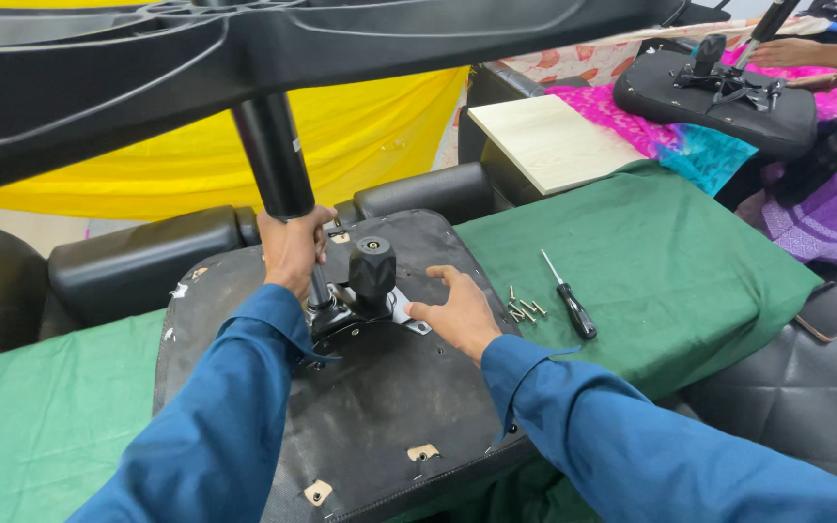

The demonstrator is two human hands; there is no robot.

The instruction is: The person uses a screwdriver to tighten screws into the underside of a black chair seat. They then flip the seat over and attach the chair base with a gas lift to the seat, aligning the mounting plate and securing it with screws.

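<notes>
Upturned black chair seat (380, 407) flat on green-covered surface (651, 252), underside up, black metal mechanism plate (360, 310) at its middle with round black knob (372, 266) standing on it. Left hand (291, 250) wrapped closed around lower end of black gas-lift column (275, 160), just above the mechanism; column tilted slightly, running up to wheel base (244, 48) overhead. Right hand (457, 315) open, fingers spread, palm flat on seat underside, touching edge of the plate, gripping nothing. Loose screws (523, 308) in small cluster on the cloth just beside the seat, black-handled screwdriver (568, 298) near them. Second seat (719, 102) with own mechanism well apart at far right, another person's hand (791, 53) on it. Pale board (554, 143) beyond. Risks, as judged: heavy top load from base held by one hand only; tilt likely to grow, column could lever sideways and wrench the plate or drop onto right-hand fingers lying close to the socket. Pinch point between column foot and plate, next to left-hand fingers. Whether plate is screwed down cannot be told; with screws lying out, plate possibly loose and apt to shift. Screws prone to roll on cloth if seat jolts. Seat overhanging near edge, could slide.
</notes>
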